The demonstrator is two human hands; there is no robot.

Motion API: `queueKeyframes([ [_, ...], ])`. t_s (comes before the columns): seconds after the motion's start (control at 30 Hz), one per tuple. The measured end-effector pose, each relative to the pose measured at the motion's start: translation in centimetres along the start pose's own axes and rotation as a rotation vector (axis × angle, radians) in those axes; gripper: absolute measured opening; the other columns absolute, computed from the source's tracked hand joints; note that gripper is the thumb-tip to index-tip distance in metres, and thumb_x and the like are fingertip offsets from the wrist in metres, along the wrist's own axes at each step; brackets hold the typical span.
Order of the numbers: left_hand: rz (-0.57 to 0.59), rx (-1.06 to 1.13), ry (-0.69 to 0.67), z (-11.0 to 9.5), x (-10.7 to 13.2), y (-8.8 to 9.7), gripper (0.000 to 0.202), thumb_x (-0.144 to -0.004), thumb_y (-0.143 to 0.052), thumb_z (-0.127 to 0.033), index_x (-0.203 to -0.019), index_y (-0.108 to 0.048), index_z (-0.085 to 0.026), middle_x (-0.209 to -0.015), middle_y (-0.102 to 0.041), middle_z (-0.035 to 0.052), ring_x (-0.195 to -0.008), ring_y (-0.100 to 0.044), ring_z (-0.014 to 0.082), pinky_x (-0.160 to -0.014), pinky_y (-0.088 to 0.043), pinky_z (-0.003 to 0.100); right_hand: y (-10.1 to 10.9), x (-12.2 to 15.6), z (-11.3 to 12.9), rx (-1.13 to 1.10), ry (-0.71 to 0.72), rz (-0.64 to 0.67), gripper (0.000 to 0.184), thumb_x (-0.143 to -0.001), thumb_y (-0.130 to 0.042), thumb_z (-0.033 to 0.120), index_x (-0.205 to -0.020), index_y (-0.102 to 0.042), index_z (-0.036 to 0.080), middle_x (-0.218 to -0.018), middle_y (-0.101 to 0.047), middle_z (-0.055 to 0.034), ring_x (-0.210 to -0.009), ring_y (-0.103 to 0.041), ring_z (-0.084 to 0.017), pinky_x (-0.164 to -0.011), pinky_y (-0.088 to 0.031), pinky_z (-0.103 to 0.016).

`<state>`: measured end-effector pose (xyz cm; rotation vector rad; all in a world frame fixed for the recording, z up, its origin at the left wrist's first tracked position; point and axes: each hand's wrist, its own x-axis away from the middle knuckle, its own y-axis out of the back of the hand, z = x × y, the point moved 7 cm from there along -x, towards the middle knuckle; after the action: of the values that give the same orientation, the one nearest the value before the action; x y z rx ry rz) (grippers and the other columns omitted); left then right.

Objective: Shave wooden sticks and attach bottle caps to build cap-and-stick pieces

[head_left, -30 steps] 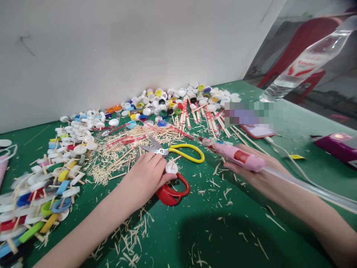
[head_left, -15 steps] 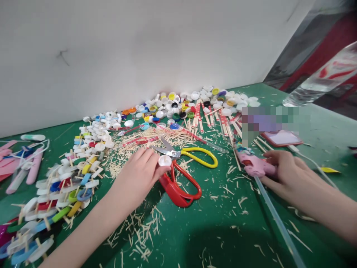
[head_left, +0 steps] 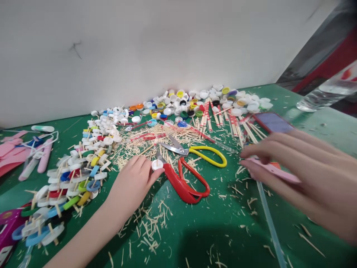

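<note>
My left hand (head_left: 136, 178) rests on the green table (head_left: 212, 230), thumb and fingers pinched on a white bottle cap (head_left: 157, 165) with a short wooden stick standing in it. Just right of the cap lie red-handled scissors (head_left: 186, 182), with yellow-handled scissors (head_left: 200, 152) behind them. My right hand (head_left: 301, 171) is motion-smeared at the right, fingers stretched out over a pink glue gun (head_left: 275, 172). A clear glue stick (head_left: 267, 216) trails from the gun toward me.
A heap of coloured bottle caps (head_left: 195, 102) and chopsticks (head_left: 220, 119) lies along the white wall. Caps joined by sticks (head_left: 78, 175) cover the left. Wood splinters (head_left: 139, 145) litter the middle. A phone (head_left: 272, 122) and a clear bottle (head_left: 329, 91) sit at the right, pink items (head_left: 16, 152) far left.
My right hand brought the glue gun down to the table and now has its fingers stretched over it. My left hand kept the white cap. The view swung left.
</note>
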<state>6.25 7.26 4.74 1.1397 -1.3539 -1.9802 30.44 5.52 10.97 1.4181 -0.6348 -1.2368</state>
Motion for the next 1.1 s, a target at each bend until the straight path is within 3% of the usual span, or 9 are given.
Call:
queueKeyframes([
  [0.07,0.002,-0.006,0.006,-0.2,0.3,-0.1,0.044,-0.099,-0.034,-0.042,-0.068,-0.052,-0.017,-0.067,-0.054,0.0039,-0.068,-0.048,0.0164,-0.062,-0.043,0.031,-0.5,-2.9,4.5,-0.061,0.285,0.02,0.037,-0.097,-0.03,0.045,-0.089,-0.06,0.027,-0.086,-0.061,-0.004,-0.081,-0.055,-0.021,-0.076,-0.043,-0.037],
  [0.13,0.0,-0.01,0.007,-0.3,0.5,-0.1,0.044,-0.099,-0.036,-0.041,-0.067,-0.053,-0.016,-0.064,-0.053,0.0044,-0.067,-0.049,0.0173,-0.063,-0.044,0.032,-2.3,-5.3,7.6,-0.096,0.432,0.13,0.039,-0.098,-0.025,0.034,-0.091,-0.061,0.022,-0.088,-0.06,-0.0053,-0.081,-0.054,-0.02,-0.076,-0.042,-0.035],
  [0.33,-0.01,0.033,0.063,0.3,1.3,-0.1,0.049,-0.098,-0.036,-0.043,-0.063,-0.055,-0.016,-0.06,-0.053,0.0044,-0.064,-0.052,0.0177,-0.062,-0.045,0.033,-6.9,-9.1,12.5,-0.096,0.522,0.36,0.027,-0.096,-0.038,0.028,-0.089,-0.061,0.016,-0.091,-0.06,-0.0056,-0.08,-0.053,-0.017,-0.071,-0.041,-0.031],
  [0.57,-0.021,0.127,0.151,1.2,2.1,-0.3,0.05,-0.097,-0.036,-0.045,-0.064,-0.058,-0.015,-0.061,-0.057,0.005,-0.066,-0.056,0.0192,-0.061,-0.044,0.032,-8.5,-9.8,14.5,-0.061,0.582,0.443,0.021,-0.092,-0.044,0.02,-0.078,-0.06,0.016,-0.081,-0.06,-0.0045,-0.077,-0.053,-0.017,-0.068,-0.038,-0.031],
  [0.7,-0.014,0.168,0.185,1.4,2.2,-0.2,0.047,-0.096,-0.04,-0.045,-0.065,-0.059,-0.015,-0.064,-0.06,0.0055,-0.067,-0.056,0.0201,-0.06,-0.044,0.032,-8.9,-10.0,14.8,-0.034,0.544,0.491,0.019,-0.09,-0.046,0.018,-0.077,-0.06,0.016,-0.08,-0.061,-0.0056,-0.073,-0.052,-0.016,-0.064,-0.035,-0.031],
  [0.87,-0.055,0.169,0.175,1.3,2.0,0.0,0.046,-0.096,-0.041,-0.044,-0.065,-0.059,-0.015,-0.064,-0.06,0.0052,-0.067,-0.056,0.0195,-0.06,-0.042,0.032,-8.7,-10.3,14.8,-0.007,0.475,0.536,0.022,-0.091,-0.046,0.022,-0.071,-0.056,0.017,-0.073,-0.059,-0.0037,-0.06,-0.045,-0.013,-0.056,-0.029,-0.029],
  [1.1,-0.183,0.124,0.197,2.0,2.4,1.4,0.051,-0.097,-0.038,-0.047,-0.061,-0.056,-0.016,-0.058,-0.054,0.0031,-0.06,-0.049,0.0165,-0.055,-0.035,0.03,-8.5,-11.7,15.6,0.11,0.526,0.606,0.02,-0.089,-0.047,0.016,-0.069,-0.05,0.018,-0.068,-0.056,-0.0027,-0.059,-0.043,-0.013,-0.054,-0.029,-0.03],
])
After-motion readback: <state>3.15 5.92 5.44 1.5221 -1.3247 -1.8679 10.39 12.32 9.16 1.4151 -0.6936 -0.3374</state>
